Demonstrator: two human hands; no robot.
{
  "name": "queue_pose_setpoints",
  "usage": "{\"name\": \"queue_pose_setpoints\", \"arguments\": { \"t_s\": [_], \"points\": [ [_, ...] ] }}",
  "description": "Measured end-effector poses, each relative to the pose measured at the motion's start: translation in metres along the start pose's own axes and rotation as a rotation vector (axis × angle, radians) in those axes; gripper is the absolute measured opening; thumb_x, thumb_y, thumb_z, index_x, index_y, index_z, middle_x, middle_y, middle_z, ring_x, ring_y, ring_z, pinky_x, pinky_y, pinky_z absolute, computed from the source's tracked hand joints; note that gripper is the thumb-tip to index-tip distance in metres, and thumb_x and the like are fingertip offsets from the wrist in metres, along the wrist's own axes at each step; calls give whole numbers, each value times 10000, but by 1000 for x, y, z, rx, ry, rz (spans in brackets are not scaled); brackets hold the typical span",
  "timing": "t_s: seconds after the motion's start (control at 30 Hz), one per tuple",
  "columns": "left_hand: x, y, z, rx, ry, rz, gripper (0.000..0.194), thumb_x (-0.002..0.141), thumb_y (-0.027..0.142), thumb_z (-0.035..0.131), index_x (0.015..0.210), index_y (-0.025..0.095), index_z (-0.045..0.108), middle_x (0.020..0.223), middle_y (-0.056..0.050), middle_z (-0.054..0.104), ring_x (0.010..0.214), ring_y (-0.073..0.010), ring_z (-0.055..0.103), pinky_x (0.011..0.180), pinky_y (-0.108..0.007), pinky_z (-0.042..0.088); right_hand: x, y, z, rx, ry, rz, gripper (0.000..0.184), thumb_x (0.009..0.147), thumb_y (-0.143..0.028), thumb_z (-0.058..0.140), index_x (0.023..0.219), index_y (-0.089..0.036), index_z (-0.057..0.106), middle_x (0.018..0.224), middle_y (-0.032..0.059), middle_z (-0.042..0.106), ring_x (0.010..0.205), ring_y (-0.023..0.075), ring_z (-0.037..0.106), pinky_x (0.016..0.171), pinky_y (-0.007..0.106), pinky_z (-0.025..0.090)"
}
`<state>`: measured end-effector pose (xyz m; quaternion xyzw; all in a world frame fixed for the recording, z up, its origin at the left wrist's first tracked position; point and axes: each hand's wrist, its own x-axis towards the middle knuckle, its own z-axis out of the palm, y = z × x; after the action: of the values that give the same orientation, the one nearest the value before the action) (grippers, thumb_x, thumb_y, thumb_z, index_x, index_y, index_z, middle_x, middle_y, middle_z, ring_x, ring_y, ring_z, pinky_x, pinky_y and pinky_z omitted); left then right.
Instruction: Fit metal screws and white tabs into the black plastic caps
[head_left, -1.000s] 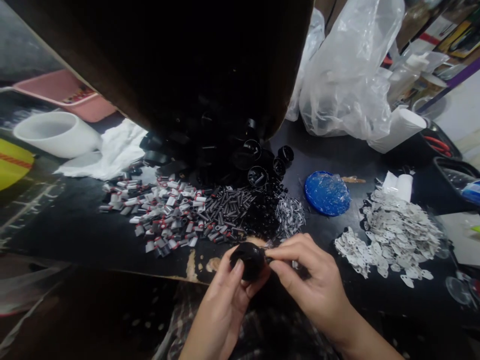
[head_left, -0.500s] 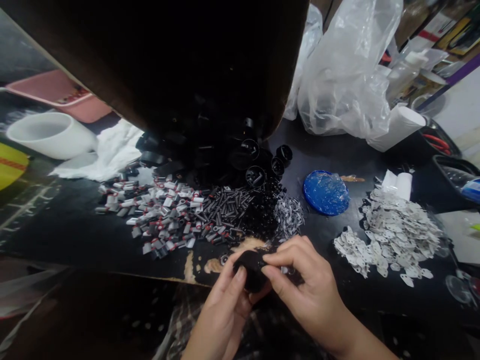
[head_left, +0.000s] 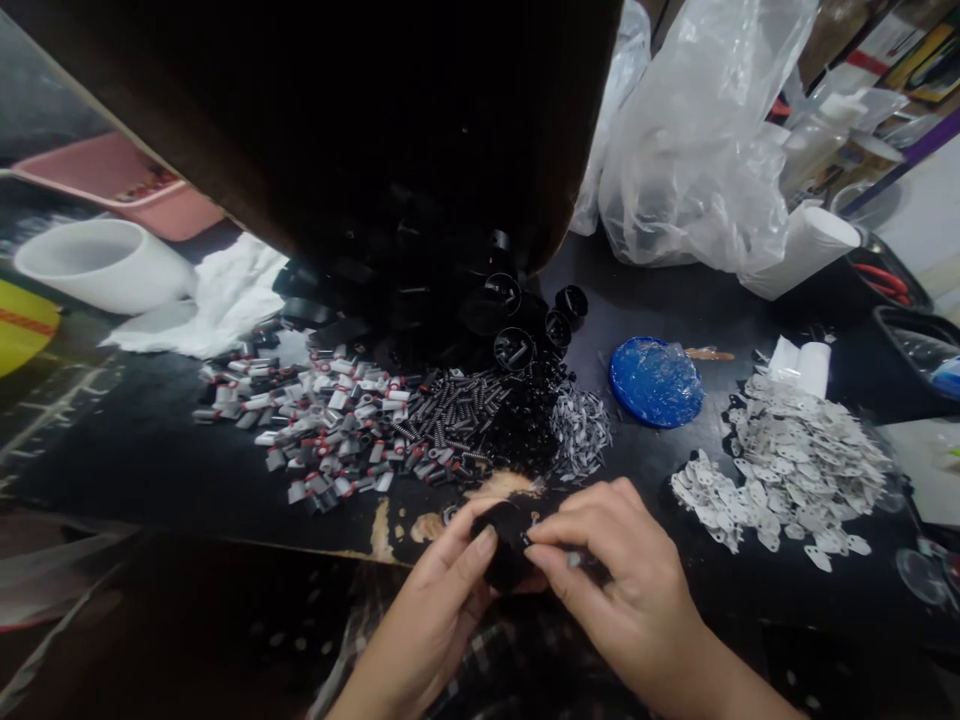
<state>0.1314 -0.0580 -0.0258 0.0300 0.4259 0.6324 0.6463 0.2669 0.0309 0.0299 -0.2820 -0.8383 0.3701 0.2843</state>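
My left hand (head_left: 444, 592) is closed around a black round plastic part (head_left: 505, 548), held just in front of the table's near edge. At that part's right side, my right hand (head_left: 616, 568) is closed in a pinch of thumb and forefinger. A tiny piece shows at its fingertips, too small to name. Beyond my hands lie several piles: grey and white small sleeves with red bands (head_left: 337, 425), dark metal springs (head_left: 457, 408), tiny black pieces (head_left: 525, 425) and small silvery pieces (head_left: 580, 432).
A dark container (head_left: 360, 130) lies with its mouth toward me, black round parts (head_left: 514, 348) spilling out. To the right are a blue lid (head_left: 655, 382) and a pile of flat pale plates (head_left: 810, 460). Clear plastic bags (head_left: 697, 140) stand behind; a white tub (head_left: 101, 265) is left.
My right fingertips have pulled slightly away from the black round part, and a tiny piece now shows by them. The left hand still holds the part, tilted a little. The view has shifted slightly.
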Motion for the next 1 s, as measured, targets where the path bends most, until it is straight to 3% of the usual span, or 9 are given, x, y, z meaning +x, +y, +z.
{"name": "queue_pose_setpoints", "arguments": {
  "t_s": [0.17, 0.27, 0.33, 0.47, 0.63, 0.87, 1.0],
  "points": [
    [1, -6, -4, 7, 43, 30, 233, 826, 289, 688, 1056, 298, 726, 1113, 3, 725, 1015, -148, 642, 858, -197, 508, 4, 0, -5, -178, -90, -79, 103, 872, -100, 595, 878, -178, 662, 804, 5, 677, 729, 140, 596, 729, 341, 330],
    [1, -4, -2, 25, 47, 26, 225, 833, 295, 679, 1054, 293, 723, 1107, 2, 726, 985, -154, 655, 835, -212, 529, 6, 0, -10, -178, -140, -73, 101, 888, -128, 585, 901, -190, 662, 814, 1, 682, 740, 145, 600, 740, 346, 343],
    [1, 0, 0, 36, 52, 19, 217, 831, 319, 676, 1040, 284, 723, 1063, -11, 733, 909, -168, 675, 775, -240, 560, 7, -1, -13, -127, -205, -11, 124, 882, -157, 610, 991, -205, 645, 906, 3, 687, 816, 153, 609, 775, 340, 379],
    [1, 9, -3, 58, 157, 49, 194, 793, 351, 713, 967, 267, 730, 942, -16, 738, 776, -171, 690, 702, -262, 582, 10, -4, -19, -31, -370, 215, 365, 866, -87, 574, 1200, -229, 542, 1118, 25, 617, 1029, 152, 576, 877, 295, 455],
    [1, 13, -9, 93, 171, 74, 266, 772, 350, 734, 1022, 260, 717, 1015, -35, 730, 873, -201, 689, 765, -285, 575, 18, -7, -22, -52, -501, 198, 393, 928, -176, 548, 1310, -262, 520, 1227, 25, 614, 1092, 161, 583, 948, 294, 469],
    [-2, 14, -2, 111, 159, 63, 231, 791, 347, 711, 1010, 271, 712, 1045, -36, 731, 916, -222, 681, 808, -315, 553, 17, -4, -24, -150, -463, 123, 260, 925, -271, 564, 1177, -281, 630, 1066, -8, 708, 916, 192, 660, 821, 319, 514],
    [-2, 16, -4, 284, 145, 77, 232, 810, 368, 681, 1022, 278, 714, 1053, -34, 729, 971, -239, 664, 839, -307, 523, 14, -5, -24, -105, -468, 204, 243, 926, -276, 560, 1149, -260, 654, 1063, 15, 711, 936, 197, 661, 859, 314, 503]
  ]
}}
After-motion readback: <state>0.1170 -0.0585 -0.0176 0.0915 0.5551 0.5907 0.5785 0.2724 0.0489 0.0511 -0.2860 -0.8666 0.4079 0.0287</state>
